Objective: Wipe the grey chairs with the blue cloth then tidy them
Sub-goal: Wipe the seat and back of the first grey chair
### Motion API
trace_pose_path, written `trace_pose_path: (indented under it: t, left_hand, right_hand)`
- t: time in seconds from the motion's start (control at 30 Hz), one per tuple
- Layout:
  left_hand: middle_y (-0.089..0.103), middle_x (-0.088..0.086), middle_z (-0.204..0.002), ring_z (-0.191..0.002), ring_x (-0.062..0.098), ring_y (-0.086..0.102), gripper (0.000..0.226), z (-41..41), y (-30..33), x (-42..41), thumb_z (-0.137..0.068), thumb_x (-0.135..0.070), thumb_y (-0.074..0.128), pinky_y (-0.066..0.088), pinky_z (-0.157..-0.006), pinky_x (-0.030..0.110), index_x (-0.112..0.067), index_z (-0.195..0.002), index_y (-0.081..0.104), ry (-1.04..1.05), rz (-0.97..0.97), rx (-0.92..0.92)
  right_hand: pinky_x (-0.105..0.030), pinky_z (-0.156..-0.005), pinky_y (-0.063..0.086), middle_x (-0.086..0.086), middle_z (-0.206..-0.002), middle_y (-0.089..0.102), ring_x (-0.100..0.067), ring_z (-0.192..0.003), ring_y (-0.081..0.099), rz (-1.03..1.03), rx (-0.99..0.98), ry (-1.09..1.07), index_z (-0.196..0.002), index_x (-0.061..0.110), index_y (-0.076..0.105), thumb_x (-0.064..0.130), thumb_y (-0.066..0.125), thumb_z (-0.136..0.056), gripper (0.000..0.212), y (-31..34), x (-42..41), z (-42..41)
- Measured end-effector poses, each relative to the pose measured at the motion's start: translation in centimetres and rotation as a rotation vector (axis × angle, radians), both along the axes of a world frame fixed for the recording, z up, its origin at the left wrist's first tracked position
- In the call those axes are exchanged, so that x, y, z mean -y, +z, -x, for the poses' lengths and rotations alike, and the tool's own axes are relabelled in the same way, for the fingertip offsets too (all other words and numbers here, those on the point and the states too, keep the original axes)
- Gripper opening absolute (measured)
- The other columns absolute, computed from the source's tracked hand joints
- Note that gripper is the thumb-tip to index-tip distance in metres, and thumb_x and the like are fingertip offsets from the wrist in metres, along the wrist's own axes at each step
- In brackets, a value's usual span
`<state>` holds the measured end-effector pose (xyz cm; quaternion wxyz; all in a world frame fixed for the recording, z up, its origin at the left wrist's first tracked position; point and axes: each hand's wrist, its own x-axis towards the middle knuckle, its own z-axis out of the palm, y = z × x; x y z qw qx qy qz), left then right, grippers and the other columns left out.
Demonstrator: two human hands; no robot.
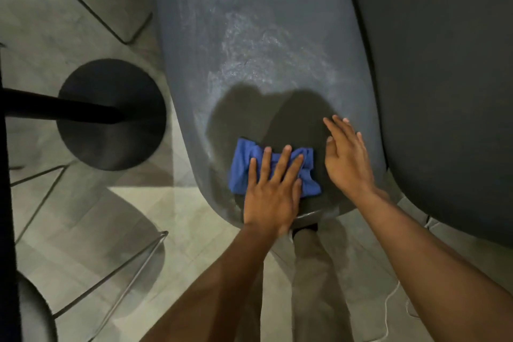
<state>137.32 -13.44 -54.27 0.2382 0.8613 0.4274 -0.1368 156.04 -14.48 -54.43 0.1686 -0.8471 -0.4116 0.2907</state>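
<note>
pressing the cloth [273, 171] flat under my left hand [273, 191], fingers straight and spread, i have it low on the grey chair [263, 50], close to the rounded near edge. my right hand [347, 158] lies open just beside the cloth, fingers straight, on or just over the same surface; i cannot tell if it bears weight. neither hand grips anything.

the surface above the cloth shows pale streaky patches, which i read as dust or drying smears, so i judge most of the wiping on this chair is not yet done. to do it well i would keep the palm flat so the bunched cloth spreads out, push away in long overlapping strokes up through the streaks, and let the right hand steady the chair so it does not shift. the cloth is crumpled at its right end; flattening it first would cover more.

a second dark chair [444, 78] sits just to the right, nearly touching. a black round base [111, 130] stands on the floor [69, 216] to the left.
</note>
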Motion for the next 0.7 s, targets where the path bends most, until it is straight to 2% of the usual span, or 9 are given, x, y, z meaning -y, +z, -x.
trace_pose_path:
  t: [0.07,0.13,0.2,0.3,0.4,0.5,0.57,0.7]
  left_hand:
    - [0.021,-0.005,-0.170,-0.158,0.031,0.015,0.053,2.6,0.6,-0.1,-0.109,-0.048,0.026,0.015,-0.126,0.057,-0.035,-0.160,0.028,0.032,-0.010,-0.027]
    - [0.023,-0.005,-0.170,-0.157,0.031,0.017,0.053,4.0,0.2,-2.2,-0.108,-0.049,0.026,0.015,-0.126,0.056,-0.038,-0.160,0.027,0.085,-0.049,-0.092]
    - [0.015,-0.005,-0.172,-0.158,0.032,0.011,0.056,3.5,-0.6,-4.9,-0.107,-0.051,0.021,0.010,-0.126,0.057,-0.040,-0.162,0.018,0.154,-0.067,-0.166]
    - [0.000,-0.005,-0.173,-0.159,0.033,-0.004,0.061,1.0,-1.0,-7.0,-0.103,-0.051,0.007,-0.003,-0.125,0.059,-0.039,-0.163,0.004,0.221,-0.025,-0.205]
    - [0.000,-0.006,-0.173,-0.159,0.031,-0.009,0.061,0.4,-0.2,-7.2,-0.104,-0.051,0.010,-0.005,-0.125,0.058,-0.036,-0.164,0.009,0.178,0.030,-0.125]
    - [0.025,0.000,-0.169,-0.159,0.032,0.005,0.056,2.3,1.4,-7.5,-0.106,-0.050,0.026,0.004,-0.127,0.053,-0.029,-0.157,0.039,0.193,0.005,0.080]
    - [0.040,0.006,-0.162,-0.155,0.037,0.018,0.051,3.8,1.8,-8.3,-0.105,-0.043,0.035,0.018,-0.124,0.055,-0.022,-0.148,0.054,0.281,-0.080,0.124]
    - [0.039,0.009,-0.161,-0.149,0.040,0.030,0.059,6.0,1.7,-10.8,-0.097,-0.034,0.031,0.031,-0.118,0.057,-0.021,-0.151,0.049,0.384,-0.026,-0.003]
  right_hand:
    - [-0.045,-0.126,0.011,-0.004,-0.162,0.035,-0.021,-0.154,0.020,0.029,-0.028,-0.016,-0.151,0.017,0.046,0.009,0.043,-0.104,0.047,0.6,-0.1,0.1]
    - [-0.044,-0.126,0.008,-0.002,-0.163,0.033,-0.019,-0.155,0.017,0.074,-0.039,-0.017,-0.152,0.019,0.044,0.012,0.041,-0.105,0.047,1.0,-0.3,0.4]
    - [-0.046,-0.126,0.008,-0.001,-0.163,0.034,-0.021,-0.155,0.016,0.080,-0.035,-0.016,-0.151,0.020,0.046,0.014,0.042,-0.105,0.046,1.0,-0.8,0.8]
    - [-0.053,-0.123,0.019,-0.005,-0.159,0.040,-0.027,-0.153,0.023,0.044,-0.018,0.004,-0.147,0.018,0.050,0.015,0.045,-0.103,0.045,0.9,-1.9,1.5]
    - [-0.054,-0.120,0.025,-0.007,-0.155,0.045,-0.030,-0.150,0.028,0.045,0.013,0.082,-0.145,0.017,0.052,0.020,0.045,-0.102,0.044,1.2,-3.2,2.5]
    - [-0.056,-0.117,0.029,-0.008,-0.152,0.047,-0.031,-0.148,0.032,0.017,-0.010,0.167,-0.143,0.015,0.054,0.025,0.043,-0.100,0.045,1.6,-5.2,4.3]
    - [-0.056,-0.118,0.027,-0.006,-0.155,0.044,-0.029,-0.150,0.029,0.019,-0.022,0.266,-0.145,0.016,0.052,0.027,0.046,-0.101,0.046,1.8,-6.7,5.7]
    - [-0.055,-0.123,0.014,0.002,-0.164,0.025,-0.022,-0.155,0.012,0.127,0.008,0.540,-0.156,0.021,0.033,0.030,0.046,-0.104,0.054,2.2,-9.1,8.4]
